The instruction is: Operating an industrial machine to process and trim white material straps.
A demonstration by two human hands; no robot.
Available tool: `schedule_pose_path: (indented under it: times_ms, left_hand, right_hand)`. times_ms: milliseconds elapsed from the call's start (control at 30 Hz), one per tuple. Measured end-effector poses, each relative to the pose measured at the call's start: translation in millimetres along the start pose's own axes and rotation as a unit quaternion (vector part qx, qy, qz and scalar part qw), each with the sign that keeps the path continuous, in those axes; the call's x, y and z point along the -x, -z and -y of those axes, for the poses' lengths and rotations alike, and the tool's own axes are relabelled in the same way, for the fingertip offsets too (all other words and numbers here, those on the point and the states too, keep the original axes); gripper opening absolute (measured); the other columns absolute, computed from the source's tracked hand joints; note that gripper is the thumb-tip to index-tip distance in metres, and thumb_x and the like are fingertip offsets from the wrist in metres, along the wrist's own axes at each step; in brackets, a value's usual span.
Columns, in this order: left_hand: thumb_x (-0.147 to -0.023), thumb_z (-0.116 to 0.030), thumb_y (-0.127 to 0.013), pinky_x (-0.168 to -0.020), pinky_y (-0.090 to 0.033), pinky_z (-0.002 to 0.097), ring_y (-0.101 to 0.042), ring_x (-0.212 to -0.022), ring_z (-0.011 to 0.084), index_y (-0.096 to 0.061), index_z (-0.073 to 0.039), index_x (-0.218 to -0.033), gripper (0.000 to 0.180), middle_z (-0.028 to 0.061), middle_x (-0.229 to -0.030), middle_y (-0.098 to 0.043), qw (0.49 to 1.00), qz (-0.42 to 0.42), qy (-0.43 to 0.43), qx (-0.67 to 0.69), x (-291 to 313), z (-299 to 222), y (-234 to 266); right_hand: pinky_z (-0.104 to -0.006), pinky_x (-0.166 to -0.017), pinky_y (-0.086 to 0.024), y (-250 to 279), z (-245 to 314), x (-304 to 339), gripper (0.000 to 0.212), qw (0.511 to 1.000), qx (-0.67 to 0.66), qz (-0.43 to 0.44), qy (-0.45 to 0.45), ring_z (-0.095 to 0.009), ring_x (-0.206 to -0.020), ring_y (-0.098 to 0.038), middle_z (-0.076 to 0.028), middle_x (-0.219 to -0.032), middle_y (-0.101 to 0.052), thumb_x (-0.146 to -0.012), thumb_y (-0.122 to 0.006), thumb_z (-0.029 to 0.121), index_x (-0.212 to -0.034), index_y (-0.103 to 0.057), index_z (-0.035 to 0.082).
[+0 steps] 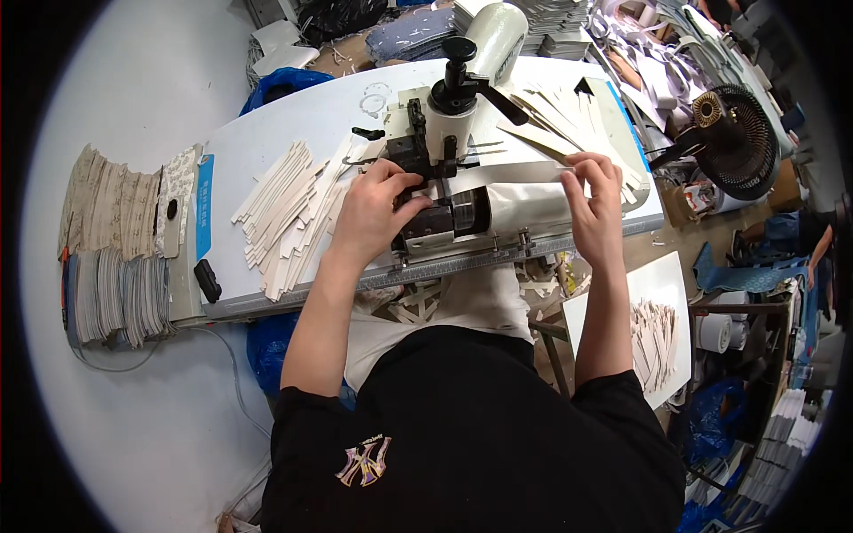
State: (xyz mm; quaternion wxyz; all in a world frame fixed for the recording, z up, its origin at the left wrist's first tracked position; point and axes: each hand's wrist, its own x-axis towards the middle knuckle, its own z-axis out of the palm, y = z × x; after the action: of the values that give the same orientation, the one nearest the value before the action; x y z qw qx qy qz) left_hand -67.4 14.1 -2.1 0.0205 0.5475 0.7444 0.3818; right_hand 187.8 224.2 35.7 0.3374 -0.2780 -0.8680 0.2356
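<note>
Head camera looks down on a white worktable (293,133) with a small black machine (435,169) at its middle. Far left, off the table's edge, stand stacks of flat pale pieces (111,258), likely stock kept within reach. On the table just left of the machine lies a fanned pile of cream strips (289,218), close enough that the left hand can pick from it or drop onto it without stretching.

Left hand (378,209) rests over the machine's front, fingers curled down and pinching the near end of a long pale strip (511,175) right at the machine's working point, apparently to steady it as it feeds. The forearm comes up from the lower edge at a slight inward slant, wrist bent forward.

That strip runs rightward from the machine, roughly level, to the right hand (593,200), which grasps its far end between thumb and fingertips, seemingly keeping it taut and straight. The right forearm rises nearly vertically, elbow tucked by the body.

Beyond it, more cut strips (551,115) lie scattered on the table, and a black fan (737,138) stands at the far right.
</note>
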Motion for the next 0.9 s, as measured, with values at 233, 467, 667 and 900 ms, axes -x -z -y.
schedule_pose_path:
  times_ms: [233,467,667,900]
  left_hand:
    - [-0.091,-0.016,-0.083,-0.078,-0.056,0.0389,-0.067,-0.088,0.0267,-0.08,-0.003,-0.106,0.021,0.0088,-0.101,-0.069,1.0,-0.023,0.013,0.007,1.7,1.4,-1.1]
    - [-0.097,-0.015,-0.076,-0.08,-0.056,0.0367,-0.066,-0.086,0.0256,-0.078,-0.004,-0.111,0.018,0.009,-0.104,-0.069,0.994,-0.01,0.106,-0.005,23.5,34.9,31.3]
    - [-0.101,-0.021,-0.071,-0.096,-0.054,0.043,-0.067,-0.106,0.0341,-0.076,-0.003,-0.117,0.026,0.0131,-0.118,-0.071,0.955,-0.051,0.189,-0.223,58.1,129.2,52.1]
    - [-0.099,-0.028,-0.074,-0.101,-0.052,0.0468,-0.067,-0.118,0.0351,-0.076,-0.006,-0.123,0.032,0.0162,-0.135,-0.069,0.927,-0.068,0.225,-0.291,86.1,190.1,47.2]
  right_hand:
    - [-0.041,-0.109,-0.039,39.6,-46.3,4.8,0.018,0.989,-0.078,-0.116,-0.053,-0.027,-0.119,-0.051,-0.009,-0.124,-0.067,-0.105,-0.066,0.018,-0.094,-0.067,0.003]
    - [-0.0434,-0.113,-0.037,19.2,-92.6,-4.6,0.027,0.957,0.138,-0.189,-0.174,-0.029,-0.13,-0.051,-0.01,-0.134,-0.065,-0.105,-0.068,0.031,-0.101,-0.071,0.005]
    - [-0.0491,-0.116,-0.033,17.3,-69.6,3.4,0.037,0.931,0.219,-0.221,-0.189,-0.032,-0.134,-0.049,-0.01,-0.138,-0.064,-0.103,-0.069,0.043,-0.111,-0.071,0.007]
    - [-0.046,-0.119,-0.031,14.8,-29.4,3.3,0.033,0.963,0.168,-0.208,-0.036,-0.031,-0.136,-0.047,-0.01,-0.144,-0.061,-0.105,-0.069,0.036,-0.119,-0.069,0.007]
